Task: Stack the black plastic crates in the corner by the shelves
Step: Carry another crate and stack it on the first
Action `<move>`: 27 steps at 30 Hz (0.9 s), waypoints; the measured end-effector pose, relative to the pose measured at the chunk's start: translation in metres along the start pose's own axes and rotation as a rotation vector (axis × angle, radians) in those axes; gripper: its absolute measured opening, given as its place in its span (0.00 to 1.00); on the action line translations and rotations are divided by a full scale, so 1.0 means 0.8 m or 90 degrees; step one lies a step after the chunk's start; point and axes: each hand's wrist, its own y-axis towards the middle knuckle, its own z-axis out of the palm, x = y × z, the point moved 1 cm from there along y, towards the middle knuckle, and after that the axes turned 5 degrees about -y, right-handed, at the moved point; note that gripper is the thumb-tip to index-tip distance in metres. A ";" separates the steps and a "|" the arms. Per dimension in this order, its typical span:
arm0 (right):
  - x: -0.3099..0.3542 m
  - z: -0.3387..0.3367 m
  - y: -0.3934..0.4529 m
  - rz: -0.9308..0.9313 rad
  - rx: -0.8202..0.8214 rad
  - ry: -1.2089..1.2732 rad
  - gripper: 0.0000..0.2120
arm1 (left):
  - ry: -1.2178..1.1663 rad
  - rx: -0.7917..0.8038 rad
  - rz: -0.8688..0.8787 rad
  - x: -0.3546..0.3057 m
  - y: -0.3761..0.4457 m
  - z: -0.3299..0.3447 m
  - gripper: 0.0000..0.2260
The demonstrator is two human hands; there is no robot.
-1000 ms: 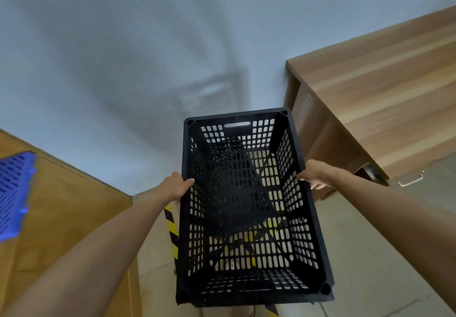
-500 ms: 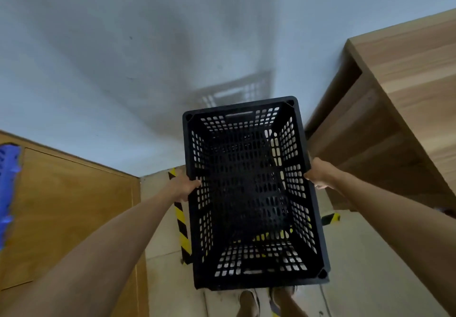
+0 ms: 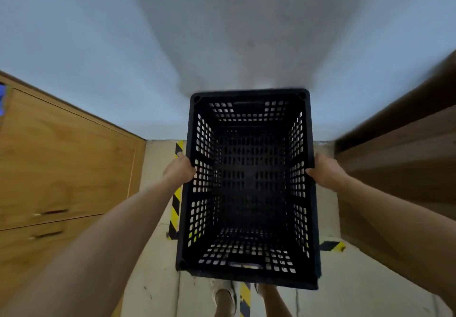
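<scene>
A black perforated plastic crate (image 3: 249, 183) fills the middle of the head view, open side up, seen from above. My left hand (image 3: 179, 171) grips its left rim and my right hand (image 3: 324, 171) grips its right rim. The crate hangs in the gap between a cabinet and a wooden unit, its far end close to the pale wall. Through the holes the inside looks dark; I cannot tell whether another crate lies beneath it.
A wooden cabinet with drawers (image 3: 61, 168) stands at the left and a darker wooden unit (image 3: 399, 159) at the right. Yellow-black hazard tape (image 3: 176, 200) runs on the pale floor. My feet (image 3: 225, 297) show below the crate.
The view has tilted further down and the crate has moved lower and closer to the wall, now between the two wooden units. Both hands keep their hold on the rims.
</scene>
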 end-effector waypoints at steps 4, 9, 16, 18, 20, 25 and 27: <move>-0.004 -0.011 0.016 -0.029 0.041 -0.034 0.17 | 0.010 -0.057 0.009 0.011 0.013 0.011 0.18; -0.002 -0.015 0.020 -0.019 0.061 -0.058 0.15 | 0.022 -0.076 0.009 0.013 0.011 0.009 0.13; -0.005 -0.008 0.030 -0.002 0.069 -0.083 0.15 | 0.039 -0.100 0.015 0.015 0.018 0.018 0.12; -0.005 -0.008 0.032 0.008 0.072 -0.085 0.13 | 0.052 -0.094 0.019 0.013 0.018 0.018 0.13; -0.004 -0.008 0.032 0.015 0.074 -0.092 0.08 | 0.067 -0.090 0.025 0.010 0.014 0.017 0.13; -0.005 -0.005 0.032 0.025 0.060 -0.082 0.06 | 0.092 -0.094 0.042 0.011 0.009 0.020 0.16; -0.008 0.000 0.030 0.029 0.041 -0.066 0.06 | 0.097 -0.092 0.055 0.015 0.009 0.021 0.21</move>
